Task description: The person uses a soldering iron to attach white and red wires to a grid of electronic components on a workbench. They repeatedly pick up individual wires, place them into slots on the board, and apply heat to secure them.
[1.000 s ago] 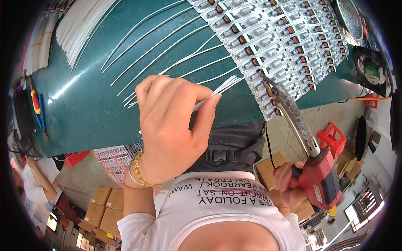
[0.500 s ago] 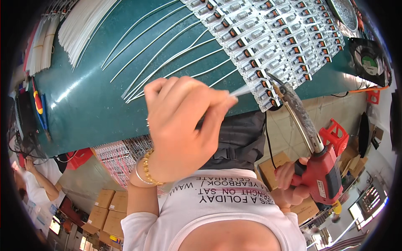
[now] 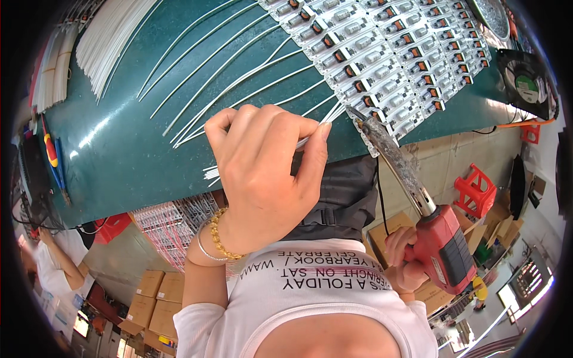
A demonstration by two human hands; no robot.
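Note:
My left hand is closed, thumb against fingertips, around a bundle of thin white wires. One end of the bundle shows past my fingertips, beside the lower corner of a panel of small circuit boards; the other pokes out behind the hand. In my right hand is a red soldering gun, fingers wrapped round its handle. Its dark tip touches or nearly touches the wire ends at the panel's left edge; I cannot tell which. Several single white wires fan out leftward from that edge.
A thick sheaf of white wires lies on the green table at far left, above a screwdriver. At the right stand a small fan and a red stool. Another person is at lower left.
The soldering gun's tip has moved left, toward the wire ends. My left hand has turned slightly, and the bundle's back end now shows. The panel has shifted slightly in view.

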